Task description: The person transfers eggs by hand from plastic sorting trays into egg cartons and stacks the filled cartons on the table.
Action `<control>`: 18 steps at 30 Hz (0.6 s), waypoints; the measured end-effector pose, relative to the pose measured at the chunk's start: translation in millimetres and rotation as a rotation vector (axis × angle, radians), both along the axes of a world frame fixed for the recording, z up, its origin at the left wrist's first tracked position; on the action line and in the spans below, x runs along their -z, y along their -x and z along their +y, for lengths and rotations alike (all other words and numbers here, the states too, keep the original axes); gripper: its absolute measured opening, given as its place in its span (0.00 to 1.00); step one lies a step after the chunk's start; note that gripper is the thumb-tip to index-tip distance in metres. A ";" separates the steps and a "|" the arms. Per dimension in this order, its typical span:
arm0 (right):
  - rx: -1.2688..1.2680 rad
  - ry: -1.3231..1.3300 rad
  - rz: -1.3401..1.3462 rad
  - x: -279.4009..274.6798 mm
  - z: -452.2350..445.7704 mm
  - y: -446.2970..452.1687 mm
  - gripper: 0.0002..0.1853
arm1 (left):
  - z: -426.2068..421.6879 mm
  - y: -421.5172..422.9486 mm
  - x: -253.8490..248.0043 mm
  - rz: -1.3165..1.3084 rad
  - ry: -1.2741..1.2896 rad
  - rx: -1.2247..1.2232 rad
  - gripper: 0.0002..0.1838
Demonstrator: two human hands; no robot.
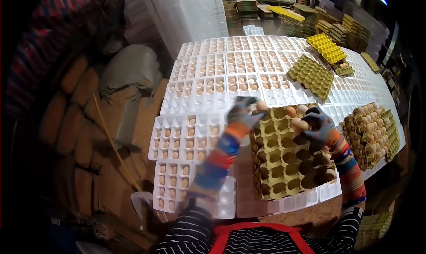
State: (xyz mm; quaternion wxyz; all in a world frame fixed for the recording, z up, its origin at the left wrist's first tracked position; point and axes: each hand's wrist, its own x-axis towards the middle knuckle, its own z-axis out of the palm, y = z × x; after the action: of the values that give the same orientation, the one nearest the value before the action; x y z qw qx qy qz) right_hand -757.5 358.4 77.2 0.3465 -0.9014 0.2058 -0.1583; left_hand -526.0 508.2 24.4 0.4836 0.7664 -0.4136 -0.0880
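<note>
My left hand [245, 112], in a grey glove, is closed on an egg [261, 106] at the upper left corner of a tan pulp egg tray [275, 156]. My right hand [317, 126], also gloved, grips a pale egg [298, 124] over the tray's upper right part. Several eggs sit along the tray's top and right edges, while its left and middle cups hold none. Around and under it spread white foam trays [213, 107], many with eggs in their compartments.
Stacked pulp trays full of eggs [370, 129] stand at the right. A loose pulp tray [312, 75] and a yellow tray [326, 48] lie farther back. A grey sack [129, 67] and a thin stick [113, 141] are on the left. Boxes [246, 7] stand behind.
</note>
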 end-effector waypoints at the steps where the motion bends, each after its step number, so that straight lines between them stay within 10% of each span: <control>1: -0.019 -0.052 -0.078 -1.2 2.8 -4.0 0.19 | 23.4 -23.5 16.9 -0.184 -0.016 -0.115 0.25; 4: -0.031 0.105 -0.012 -17.3 35.1 -44.3 0.19 | 87.7 -96.0 68.9 -0.095 -0.340 -0.401 0.25; 8: -0.244 0.421 0.410 -10.4 81.0 -160.9 0.21 | 115.1 -124.2 119.8 -0.339 -0.834 -0.194 0.28; 18: -0.041 0.497 0.865 122.2 107.2 -321.4 0.22 | 81.7 -172.5 118.7 -0.245 -0.756 0.075 0.31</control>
State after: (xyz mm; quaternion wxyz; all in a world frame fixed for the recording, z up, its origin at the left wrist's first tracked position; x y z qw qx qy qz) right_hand -436.1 465.6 -45.0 0.0070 -0.9437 0.2691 0.1925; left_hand -353.4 590.0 -94.3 0.1110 0.8794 -0.4346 -0.1594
